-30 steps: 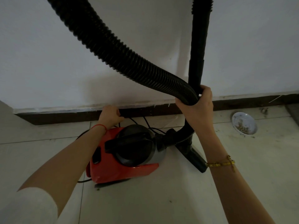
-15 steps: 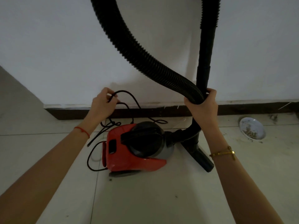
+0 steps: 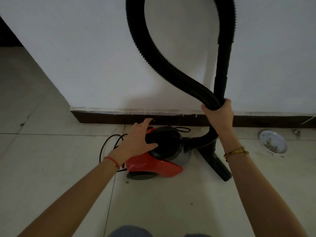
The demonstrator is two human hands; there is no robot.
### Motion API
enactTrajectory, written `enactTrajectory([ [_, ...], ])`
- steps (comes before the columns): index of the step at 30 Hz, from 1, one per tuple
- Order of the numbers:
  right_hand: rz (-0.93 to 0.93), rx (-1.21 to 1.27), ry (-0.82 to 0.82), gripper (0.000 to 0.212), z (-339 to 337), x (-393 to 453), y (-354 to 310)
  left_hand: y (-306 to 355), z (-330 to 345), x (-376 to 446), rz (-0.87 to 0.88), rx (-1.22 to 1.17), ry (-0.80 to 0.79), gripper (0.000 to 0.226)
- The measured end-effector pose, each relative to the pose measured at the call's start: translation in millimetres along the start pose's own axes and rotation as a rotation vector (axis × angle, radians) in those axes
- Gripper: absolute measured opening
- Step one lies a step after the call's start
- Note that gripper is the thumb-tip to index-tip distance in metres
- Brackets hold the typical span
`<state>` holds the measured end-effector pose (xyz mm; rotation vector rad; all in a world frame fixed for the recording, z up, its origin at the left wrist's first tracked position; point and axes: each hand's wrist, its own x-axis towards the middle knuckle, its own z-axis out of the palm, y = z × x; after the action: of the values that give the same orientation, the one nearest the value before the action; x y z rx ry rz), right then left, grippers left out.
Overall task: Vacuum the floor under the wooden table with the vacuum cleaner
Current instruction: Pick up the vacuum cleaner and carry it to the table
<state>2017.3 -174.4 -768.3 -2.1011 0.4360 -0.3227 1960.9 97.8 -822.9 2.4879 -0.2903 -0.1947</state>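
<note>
Red vacuum cleaner (image 3: pixel 153 164) under left hand (image 3: pixel 136 141)

Bare pale floor tiles (image 3: pixel 162 202) lie open in front of the red-and-black canister vacuum cleaner (image 3: pixel 159 156). Behind it the white wall (image 3: pixel 95 62) closes the way, a loose black power cord (image 3: pixel 109 142) sprawls at its left, and the ribbed black hose (image 3: pixel 164 62) loops overhead. To the right, the black floor nozzle (image 3: pixel 217 163) and a small white dish (image 3: pixel 271 142) occupy the tiles.

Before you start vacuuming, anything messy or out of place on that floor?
Yes. A small plate sits on the floor by the wall, right of the nozzle, with crumbs on it and scattered around it. The black cord lies in loose loops left of the red vacuum cleaner.
</note>
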Motion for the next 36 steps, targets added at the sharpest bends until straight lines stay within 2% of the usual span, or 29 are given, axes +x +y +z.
enactTrajectory([
  [4,0.003,-0.055,0.002,0.061,2,-5,-2,14,19,4,0.097,0.224,0.047,0.089],
  [12,-0.031,-0.103,-0.013,0.055,12,-15,-6,12,30,14,0.194,0.589,0.144,0.062],
  [16,-0.040,-0.117,0.016,0.052,15,-17,-7,12,33,16,0.164,0.530,0.124,0.054],
  [21,-0.073,-0.141,0.053,0.046,16,-17,-5,12,35,20,0.117,0.427,0.014,0.055],
  [26,-0.139,-0.170,0.024,0.042,15,-17,-4,5,28,30,0.136,0.358,-0.111,0.057],
  [30,-0.140,-0.175,-0.002,0.046,12,-22,-8,6,23,25,0.126,0.301,-0.162,0.055],
  [36,-0.096,-0.160,-0.023,0.045,-31,-35,-53,49,-26,0,0.097,0.276,-0.176,0.056],
])
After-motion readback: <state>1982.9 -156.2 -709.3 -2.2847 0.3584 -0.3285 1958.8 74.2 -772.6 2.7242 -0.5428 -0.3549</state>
